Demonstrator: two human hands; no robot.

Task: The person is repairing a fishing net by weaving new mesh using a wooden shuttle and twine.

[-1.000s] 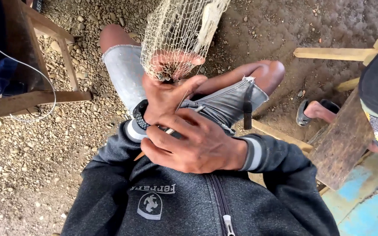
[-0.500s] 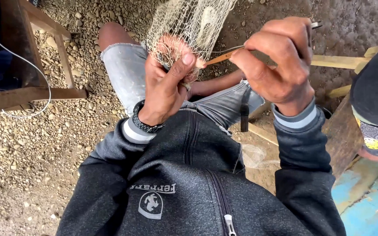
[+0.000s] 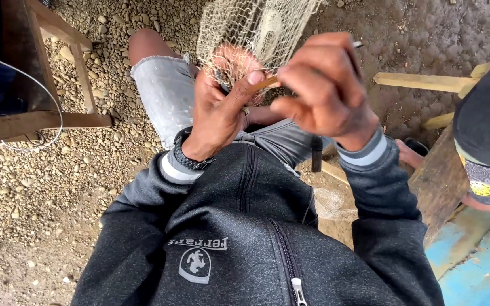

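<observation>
Below both hands, on the chest of the dark grey zip jacket (image 3: 245, 249), sits a small shield-shaped white badge (image 3: 195, 264) w/ a line of white lettering above it. Far right of the right hand, another person's dark cap (image 3: 486, 122) carries a round yellow patch at its lower edge.

Around: gravel ground (image 3: 35, 192) to the left of the left hand, w/ a wooden frame (image 3: 41, 116) and a thin white cord (image 3: 46, 99) looping over it. Right of the right hand lie pale wooden slats (image 3: 421, 82); lower right, a blue-painted board (image 3: 477, 260). The person's bare knee and cut-off grey shorts (image 3: 163, 96) show under the left hand.

Pale mesh net (image 3: 256, 28) hangs from above, straight over both hands, its lower edge bunched against the left hand.

Left hand (image 3: 219, 110): fingers curled, thumb up, pinching net mesh; a dark beaded wristband sits at the wrist. Right hand (image 3: 321, 90): closed in a loose fist, gripping a thin wooden needle (image 3: 266, 83) whose tip meets the left thumb at the net. Hands nearly touching. The right fist blocks the needle's rear part; a sliver of it shows past the knuckles.
</observation>
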